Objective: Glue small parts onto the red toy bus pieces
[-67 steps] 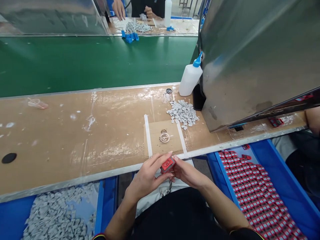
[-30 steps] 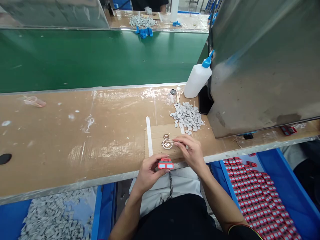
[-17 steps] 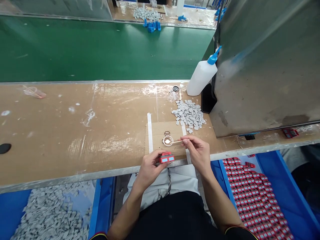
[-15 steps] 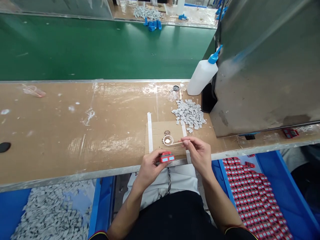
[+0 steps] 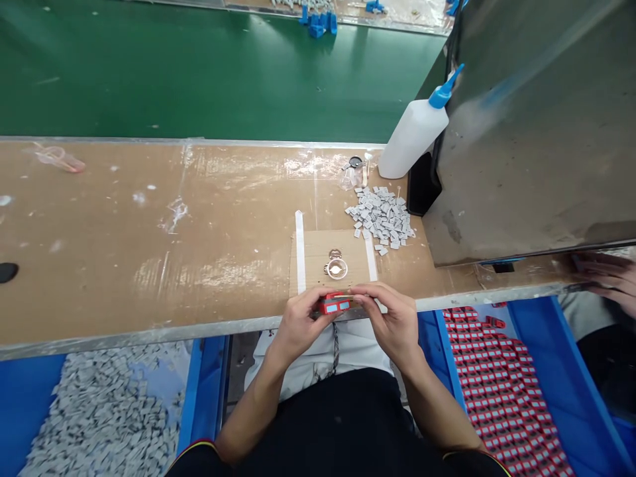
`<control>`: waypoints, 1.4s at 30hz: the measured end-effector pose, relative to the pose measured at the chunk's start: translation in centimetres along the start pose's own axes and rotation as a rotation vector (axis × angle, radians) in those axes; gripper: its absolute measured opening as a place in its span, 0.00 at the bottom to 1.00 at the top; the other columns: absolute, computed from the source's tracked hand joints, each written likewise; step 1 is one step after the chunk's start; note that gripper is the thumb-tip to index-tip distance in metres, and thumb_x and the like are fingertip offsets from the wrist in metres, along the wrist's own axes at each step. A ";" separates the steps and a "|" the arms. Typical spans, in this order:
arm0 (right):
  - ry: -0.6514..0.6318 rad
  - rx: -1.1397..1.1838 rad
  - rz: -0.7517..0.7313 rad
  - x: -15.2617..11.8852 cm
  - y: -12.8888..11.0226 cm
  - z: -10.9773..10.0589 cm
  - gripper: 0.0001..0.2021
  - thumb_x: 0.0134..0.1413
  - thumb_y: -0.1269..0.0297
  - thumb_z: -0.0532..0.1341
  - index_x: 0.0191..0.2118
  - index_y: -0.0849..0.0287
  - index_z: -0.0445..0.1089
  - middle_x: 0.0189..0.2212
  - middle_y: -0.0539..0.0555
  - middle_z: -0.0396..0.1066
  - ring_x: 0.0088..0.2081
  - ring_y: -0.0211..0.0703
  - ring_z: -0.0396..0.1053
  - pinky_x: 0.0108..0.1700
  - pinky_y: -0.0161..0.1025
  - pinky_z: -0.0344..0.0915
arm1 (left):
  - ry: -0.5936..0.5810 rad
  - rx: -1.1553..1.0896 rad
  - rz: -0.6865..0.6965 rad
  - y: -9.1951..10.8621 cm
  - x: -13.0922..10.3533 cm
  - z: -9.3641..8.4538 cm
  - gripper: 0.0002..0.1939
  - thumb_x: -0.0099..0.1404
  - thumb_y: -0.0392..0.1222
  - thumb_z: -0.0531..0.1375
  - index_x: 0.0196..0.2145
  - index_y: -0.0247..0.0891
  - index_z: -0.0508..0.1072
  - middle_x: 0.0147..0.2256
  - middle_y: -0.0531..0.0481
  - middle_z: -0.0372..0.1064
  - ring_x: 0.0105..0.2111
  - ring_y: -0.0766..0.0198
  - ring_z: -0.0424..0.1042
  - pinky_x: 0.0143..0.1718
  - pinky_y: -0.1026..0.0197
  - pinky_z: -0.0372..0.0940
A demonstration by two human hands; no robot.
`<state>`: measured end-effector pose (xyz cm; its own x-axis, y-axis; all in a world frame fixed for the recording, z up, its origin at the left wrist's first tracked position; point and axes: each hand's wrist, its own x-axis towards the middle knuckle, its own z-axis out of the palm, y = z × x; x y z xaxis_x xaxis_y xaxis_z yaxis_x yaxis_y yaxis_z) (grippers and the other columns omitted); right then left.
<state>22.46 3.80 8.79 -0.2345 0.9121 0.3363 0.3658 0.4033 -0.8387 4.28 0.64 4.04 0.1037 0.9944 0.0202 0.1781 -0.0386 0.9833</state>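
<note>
My left hand (image 5: 301, 324) grips a small red block (image 5: 335, 304) with light blue panels, near the table's front edge. My right hand (image 5: 395, 321) pinches a thin stick (image 5: 344, 296), whose tip lies over the top of the red block. Just beyond them, a small round clear cup (image 5: 337, 268) sits on a cardboard piece (image 5: 315, 245) fixed down with white tape strips. Behind it to the right is a pile of small grey pieces (image 5: 382, 215).
A white bottle (image 5: 411, 138) with a blue nozzle stands by a metal panel (image 5: 527, 146). Blue bins flank my lap, with grey pieces (image 5: 104, 411) left and red blocks (image 5: 507, 391) right. Another person's hand (image 5: 613, 278) shows at far right. Beyond runs a green belt (image 5: 199, 79).
My right hand has brought the stick from the cup to the red block. The view has shifted slightly, and another person's hand has appeared at the right edge.
</note>
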 end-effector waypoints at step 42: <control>0.041 -0.065 -0.028 1.0 -0.2 -0.9 0.09 0.68 0.70 0.59 0.40 0.54 0.77 0.35 0.53 0.82 0.35 0.43 0.80 0.38 0.36 0.76 | 0.004 0.000 0.001 0.5 0.1 -0.2 0.10 0.65 0.40 0.67 0.45 0.38 0.79 0.40 0.44 0.82 0.37 0.57 0.81 0.38 0.61 0.75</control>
<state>22.97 4.67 9.67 -0.2090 0.9023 0.3771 0.4177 0.4310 -0.7999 4.14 0.75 4.59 0.1004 0.9947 0.0219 0.1783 -0.0397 0.9832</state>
